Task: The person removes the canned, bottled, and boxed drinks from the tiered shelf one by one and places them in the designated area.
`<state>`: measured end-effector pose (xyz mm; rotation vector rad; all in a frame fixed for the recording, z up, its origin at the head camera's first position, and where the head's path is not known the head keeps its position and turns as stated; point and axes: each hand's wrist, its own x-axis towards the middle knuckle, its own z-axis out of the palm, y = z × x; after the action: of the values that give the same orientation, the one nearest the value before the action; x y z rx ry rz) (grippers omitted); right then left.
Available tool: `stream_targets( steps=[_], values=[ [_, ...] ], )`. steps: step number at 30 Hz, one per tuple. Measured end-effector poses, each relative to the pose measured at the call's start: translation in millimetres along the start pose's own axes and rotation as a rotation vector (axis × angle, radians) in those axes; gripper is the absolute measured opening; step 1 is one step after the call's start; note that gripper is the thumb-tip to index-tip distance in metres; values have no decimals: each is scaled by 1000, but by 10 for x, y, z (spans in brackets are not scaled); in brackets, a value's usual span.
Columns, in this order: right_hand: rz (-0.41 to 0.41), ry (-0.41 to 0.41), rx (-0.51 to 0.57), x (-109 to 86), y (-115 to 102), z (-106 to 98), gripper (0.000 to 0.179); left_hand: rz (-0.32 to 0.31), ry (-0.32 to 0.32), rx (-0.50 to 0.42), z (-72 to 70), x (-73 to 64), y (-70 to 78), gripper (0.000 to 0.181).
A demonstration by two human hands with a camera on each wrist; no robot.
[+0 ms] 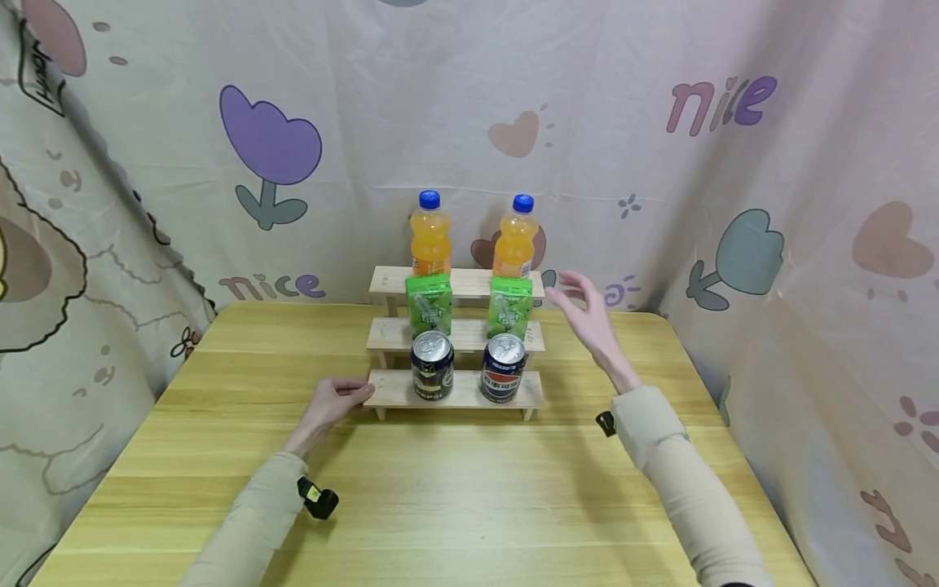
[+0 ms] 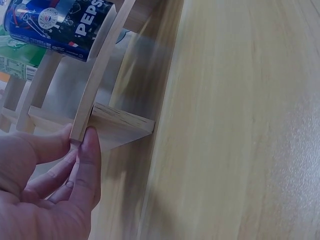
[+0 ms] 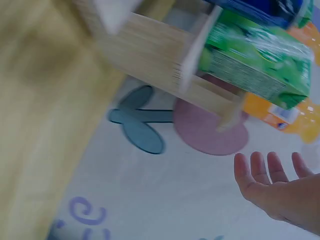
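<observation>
A three-step wooden display rack (image 1: pixel 467 396) stands on the table. My left hand (image 1: pixel 339 403) pinches the left end of its lowest shelf between thumb and fingers, as the left wrist view shows close up. Raised beside the rack's top right end, my right hand (image 1: pixel 587 314) has its fingers loosely extended with nothing in them. On the lowest shelf are two dark Pepsi cans (image 1: pixel 432 367). Two green juice cartons (image 1: pixel 509 308) occupy the middle shelf. Two orange drink bottles (image 1: pixel 430 236) with blue caps are on the top shelf.
The light wood table (image 1: pixel 455 497) runs back to a patterned curtain (image 1: pixel 411 106) close behind the rack. More curtain (image 1: pixel 844 342) hangs along the right side. Black wrist cameras (image 1: pixel 318 499) sit on both sleeves.
</observation>
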<state>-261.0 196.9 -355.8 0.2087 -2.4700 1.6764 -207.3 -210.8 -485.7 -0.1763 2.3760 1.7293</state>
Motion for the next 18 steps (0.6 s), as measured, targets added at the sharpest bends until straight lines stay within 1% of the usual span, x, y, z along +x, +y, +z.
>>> stream_targets(
  steps=[3,7,14,18],
  values=[
    [-14,-6,-7,121,-169,9,63,0,-4,2,-3,5,-9,42],
    [-21,-11,-2,260,-343,32,66,-4,-6,-13,-4,-4,-1,42],
    [-18,-15,19,496,-559,86,67,-6,-8,-18,2,-18,11,42],
    [-6,-21,18,607,-662,115,67,21,-14,-34,-12,-23,8,42]
  ],
)
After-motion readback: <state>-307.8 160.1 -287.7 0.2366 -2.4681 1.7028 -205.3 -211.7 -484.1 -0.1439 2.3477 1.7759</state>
